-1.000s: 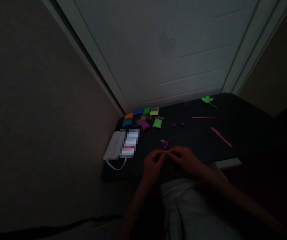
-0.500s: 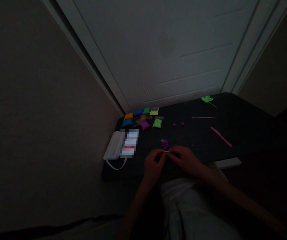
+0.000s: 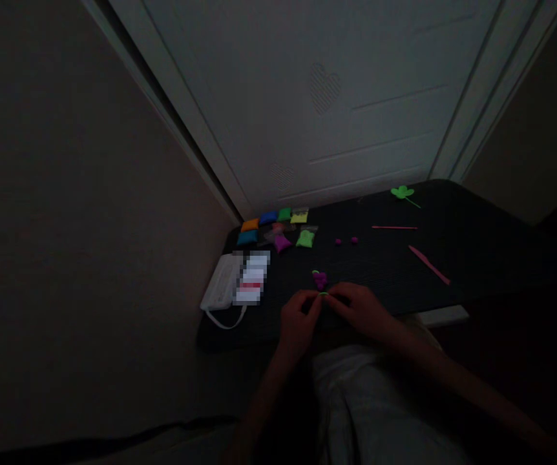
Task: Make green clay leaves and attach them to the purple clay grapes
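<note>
Between my fingertips is a small, thin piece of light green clay (image 3: 324,294). My left hand (image 3: 300,318) pinches its left end, and my right hand (image 3: 358,306) pinches the right end. Just beyond my fingers, a bunch of purple clay balls (image 3: 320,280) shaped like grapes lies on the dark table (image 3: 370,271), with a light green stem at its top left. Two loose purple clay balls (image 3: 338,242) rest farther back. A bag of light green clay (image 3: 305,239) and a bag of purple clay (image 3: 282,243) lie to their left.
More clay bags, including an orange one (image 3: 250,225), line the back left. A phone (image 3: 254,278) lies beside a white box (image 3: 222,284) with a cable. On the right are a pink knife-like tool (image 3: 428,265), a thin pink stick (image 3: 395,227) and a green clay flower shape (image 3: 402,192).
Both hands stay almost in place, pinching the green clay piece, which shows slightly shorter between the fingertips. Everything on the table is where it was.
</note>
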A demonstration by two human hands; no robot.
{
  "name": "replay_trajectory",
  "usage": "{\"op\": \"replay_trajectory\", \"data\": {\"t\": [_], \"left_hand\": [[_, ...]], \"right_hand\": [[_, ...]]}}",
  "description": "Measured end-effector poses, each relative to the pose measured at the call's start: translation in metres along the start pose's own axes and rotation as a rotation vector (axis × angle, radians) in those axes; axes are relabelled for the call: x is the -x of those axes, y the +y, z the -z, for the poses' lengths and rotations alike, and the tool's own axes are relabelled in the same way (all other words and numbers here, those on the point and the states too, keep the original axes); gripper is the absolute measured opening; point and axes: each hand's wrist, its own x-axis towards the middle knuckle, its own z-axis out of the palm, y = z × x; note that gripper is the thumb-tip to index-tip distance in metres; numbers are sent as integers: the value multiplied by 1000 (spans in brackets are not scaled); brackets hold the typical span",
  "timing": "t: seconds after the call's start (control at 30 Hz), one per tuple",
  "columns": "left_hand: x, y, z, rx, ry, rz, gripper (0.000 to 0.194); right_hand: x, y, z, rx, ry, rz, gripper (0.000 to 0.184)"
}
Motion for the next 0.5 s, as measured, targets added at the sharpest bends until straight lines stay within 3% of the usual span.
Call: {"op": "replay_trajectory", "data": {"t": [0.5], "left_hand": [[0,-1,0,50,6,34,20]], "right_hand": [[0,0,0,-57,40,-44,20]]}}
